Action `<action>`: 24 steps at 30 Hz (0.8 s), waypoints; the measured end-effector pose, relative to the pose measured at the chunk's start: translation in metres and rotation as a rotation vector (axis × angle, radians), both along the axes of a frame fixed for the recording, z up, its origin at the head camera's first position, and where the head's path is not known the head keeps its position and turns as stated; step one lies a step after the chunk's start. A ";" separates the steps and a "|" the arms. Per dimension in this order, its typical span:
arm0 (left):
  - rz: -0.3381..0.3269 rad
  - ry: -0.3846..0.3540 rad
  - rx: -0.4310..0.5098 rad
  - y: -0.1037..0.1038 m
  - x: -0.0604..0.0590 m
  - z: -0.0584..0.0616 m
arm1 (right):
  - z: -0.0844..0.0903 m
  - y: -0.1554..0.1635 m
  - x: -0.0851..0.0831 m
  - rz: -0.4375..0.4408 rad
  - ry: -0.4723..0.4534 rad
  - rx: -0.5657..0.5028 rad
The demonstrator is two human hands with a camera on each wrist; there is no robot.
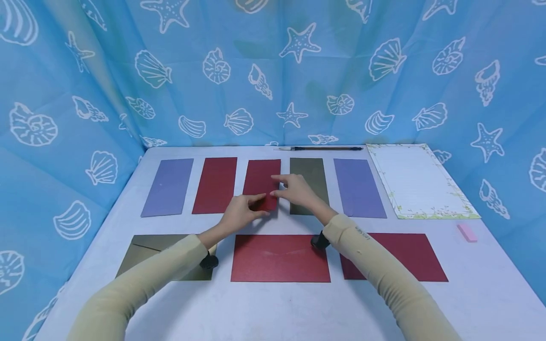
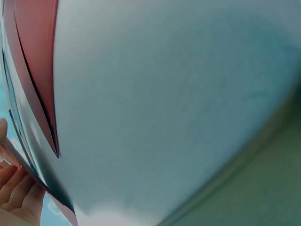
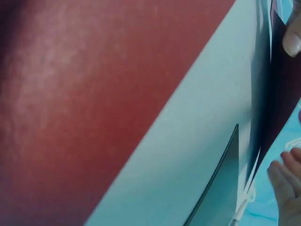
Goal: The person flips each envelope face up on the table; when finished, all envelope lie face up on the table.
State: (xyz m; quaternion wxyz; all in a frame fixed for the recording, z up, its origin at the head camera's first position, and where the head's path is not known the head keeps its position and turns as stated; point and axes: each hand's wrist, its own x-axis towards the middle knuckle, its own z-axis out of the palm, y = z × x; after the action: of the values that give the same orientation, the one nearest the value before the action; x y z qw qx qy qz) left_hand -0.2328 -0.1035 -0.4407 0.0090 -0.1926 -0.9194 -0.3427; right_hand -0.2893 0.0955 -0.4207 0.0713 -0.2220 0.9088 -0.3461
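Note:
In the head view, a dark red envelope (image 1: 259,174) in the back row's middle is held between both hands, with a shadow under its near end. My left hand (image 1: 236,215) pinches its lower left part, thumb toward the near edge. At its right edge my right hand (image 1: 297,190) grips it between thumb and fingers. Some fingertips are hidden behind it. Fingers (image 2: 21,193) show at the left edge of the left wrist view. The right wrist view has the dark envelope (image 3: 282,89) tilted at the right.
Beside it lie a red envelope (image 1: 214,184), an olive one (image 1: 308,173) and purple ones (image 1: 168,187) (image 1: 359,187). Nearer are an olive envelope (image 1: 149,246) and red ones (image 1: 279,260) (image 1: 409,255). A brush (image 1: 326,148), bordered paper (image 1: 420,177) and pink eraser (image 1: 467,233) lie around.

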 end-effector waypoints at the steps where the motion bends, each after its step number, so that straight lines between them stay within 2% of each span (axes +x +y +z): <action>1: -0.001 -0.003 -0.005 0.000 0.000 0.001 | -0.001 0.001 -0.001 0.004 -0.006 -0.017; 5: -0.005 -0.010 -0.019 0.000 -0.001 0.001 | -0.004 0.003 -0.003 0.029 -0.062 -0.060; 12: -0.009 -0.019 -0.081 0.003 -0.003 -0.005 | -0.007 0.004 -0.001 0.065 -0.122 -0.004; 19: -0.013 0.005 -0.081 0.005 -0.001 -0.006 | -0.009 0.004 -0.001 0.073 -0.115 -0.010; 24: -0.049 -0.030 -0.045 0.000 -0.001 -0.002 | -0.009 0.006 0.000 0.084 -0.113 -0.015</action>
State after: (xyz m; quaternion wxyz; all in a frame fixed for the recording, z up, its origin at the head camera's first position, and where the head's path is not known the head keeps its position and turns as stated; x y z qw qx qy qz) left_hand -0.2339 -0.1035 -0.4430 -0.0177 -0.2098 -0.9220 -0.3250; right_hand -0.2895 0.1012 -0.4295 0.1353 -0.2406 0.8905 -0.3617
